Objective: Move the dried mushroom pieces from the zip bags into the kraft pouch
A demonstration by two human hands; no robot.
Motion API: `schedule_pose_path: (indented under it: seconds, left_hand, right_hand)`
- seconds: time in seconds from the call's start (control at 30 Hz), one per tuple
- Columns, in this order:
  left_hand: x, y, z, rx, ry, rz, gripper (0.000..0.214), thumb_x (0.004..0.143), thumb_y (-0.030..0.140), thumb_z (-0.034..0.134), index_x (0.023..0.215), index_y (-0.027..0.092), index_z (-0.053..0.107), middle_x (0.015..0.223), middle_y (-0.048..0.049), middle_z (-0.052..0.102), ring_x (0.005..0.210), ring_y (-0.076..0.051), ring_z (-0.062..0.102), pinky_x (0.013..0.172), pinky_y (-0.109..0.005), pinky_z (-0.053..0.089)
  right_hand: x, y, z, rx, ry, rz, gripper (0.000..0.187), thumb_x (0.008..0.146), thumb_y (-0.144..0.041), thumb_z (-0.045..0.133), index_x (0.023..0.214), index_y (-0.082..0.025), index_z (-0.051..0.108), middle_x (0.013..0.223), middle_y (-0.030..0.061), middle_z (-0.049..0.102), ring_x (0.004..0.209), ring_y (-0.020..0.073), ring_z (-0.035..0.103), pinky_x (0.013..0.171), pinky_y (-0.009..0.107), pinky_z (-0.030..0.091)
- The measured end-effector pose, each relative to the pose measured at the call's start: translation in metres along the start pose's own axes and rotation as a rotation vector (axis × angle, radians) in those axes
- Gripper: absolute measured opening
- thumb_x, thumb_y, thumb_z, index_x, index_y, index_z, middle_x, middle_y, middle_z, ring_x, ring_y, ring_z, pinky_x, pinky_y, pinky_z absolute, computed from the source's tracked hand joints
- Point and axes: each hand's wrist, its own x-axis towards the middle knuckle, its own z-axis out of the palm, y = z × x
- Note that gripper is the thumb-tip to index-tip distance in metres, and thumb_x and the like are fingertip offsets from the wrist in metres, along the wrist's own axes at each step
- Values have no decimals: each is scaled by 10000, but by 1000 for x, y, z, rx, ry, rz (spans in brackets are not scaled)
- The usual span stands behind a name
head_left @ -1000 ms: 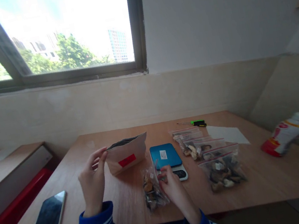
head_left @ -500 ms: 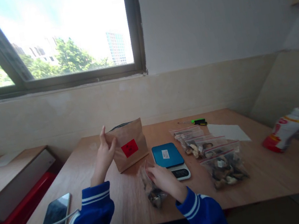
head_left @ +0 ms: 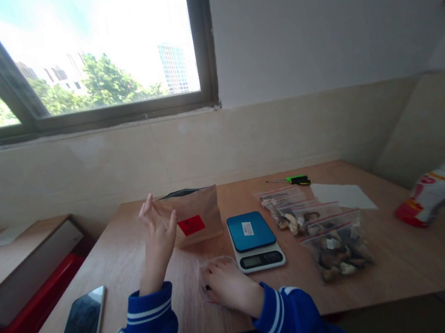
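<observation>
clear bag (head_left: 202,277) now low on the table (head_left: 190,313), against the right hand (head_left: 228,283).
right hand has dropped from the bag's top edge, leaving the scale (head_left: 256,238) unobstructed; handling appears centred on the bag's body. right fingers bent, grip cannot be determined. left hand (head_left: 159,232), farther back, is spread wide beside the paper pouch (head_left: 206,209), seemingly gripping nothing; contact unclear.

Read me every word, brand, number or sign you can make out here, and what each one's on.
None reads clearly.
Red label on the brown pouch: too blurred.
White sticker on the blue-topped scale: print too small.
Scale's front panel: markings too small.
Logo on the red-and-white bottle: too blurred.
White tag in or on the front right zip bag: too small.
</observation>
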Motion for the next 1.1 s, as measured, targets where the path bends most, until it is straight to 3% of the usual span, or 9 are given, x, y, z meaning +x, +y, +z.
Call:
schedule_pose_path:
  seconds: [0.13, 0.23, 0.4, 0.53, 0.63, 0.73, 0.87, 0.97, 1.1]
  left_hand:
    - [-27, -1, 1, -62, 78, -171, 651, 849, 386, 544, 1403, 177, 275, 1420, -197, 325, 1310, -314, 374, 1016, -541, 415]
    - [-61, -5, 4, -128, 54, -388, 570, 847, 320, 496, 1368, 182, 308, 1404, -204, 335, 1156, -294, 525, 942, -549, 469]
    - [-127, -19, 9, -355, -139, -620, 556, 723, 131, 434, 1274, 196, 416, 1370, -167, 448, 1133, -271, 585, 924, -498, 496]
    - [-162, -14, 8, -496, -389, -551, 531, 742, 204, 498, 1272, 203, 474, 1344, -127, 537, 1277, -269, 492, 1079, -482, 381]
    - [-173, -3, 7, -575, -495, -472, 586, 756, 265, 569, 1328, 213, 453, 1379, -120, 526, 1302, -270, 472, 1106, -451, 365]
    - [-177, 5, 9, -603, -472, -455, 626, 764, 298, 619, 1354, 210, 430, 1400, -131, 505, 1313, -289, 462, 1104, -461, 366]
    - [-179, 3, 16, -669, -428, -476, 599, 763, 315, 652, 1315, 211, 445, 1299, -122, 582, 1227, -283, 546, 1057, -459, 416]
    - [-186, -7, 22, -673, -384, -495, 544, 765, 338, 666, 1255, 210, 467, 1252, -118, 603, 1196, -274, 568, 1041, -447, 425]
    - [-198, -20, 29, -649, -327, -508, 543, 779, 402, 651, 1242, 202, 450, 1271, -140, 574, 1195, -277, 562, 1028, -455, 426]
  right_hand:
    - [-2, 5, 5, 85, -39, 17, 334, 866, -315, 554, 1056, -66, 668, 1079, 201, 687, 1003, 326, 642, 875, 424, 476]
    - [2, 12, 12, 147, -56, -5, 394, 782, -304, 648, 1089, -57, 658, 1110, 220, 673, 1014, 335, 637, 891, 426, 468]
    - [12, 26, 21, 222, -45, -69, 381, 674, -226, 740, 1022, -86, 679, 1066, 180, 690, 982, 297, 649, 841, 359, 490]
    - [15, 33, 20, 320, 24, -130, 229, 664, -208, 748, 881, -163, 691, 960, 70, 714, 911, 224, 657, 772, 266, 485]
    - [16, 36, 19, 397, 17, -111, 154, 718, -224, 688, 862, -172, 682, 912, 47, 705, 845, 203, 647, 734, 258, 469]
    - [18, 39, 18, 406, -69, -97, 140, 786, -240, 598, 877, -157, 664, 911, 64, 698, 822, 205, 636, 704, 265, 455]
    - [20, 44, 15, 469, -147, -131, 206, 729, -230, 663, 923, -166, 640, 945, 60, 699, 844, 211, 642, 691, 252, 452]
    - [17, 43, 13, 511, -119, -136, 268, 722, -205, 677, 985, -179, 629, 1038, 64, 690, 927, 221, 643, 753, 259, 464]
    - [9, 38, 6, 505, -36, -166, 196, 786, -152, 613, 980, -158, 642, 1059, 95, 692, 985, 239, 641, 848, 305, 469]
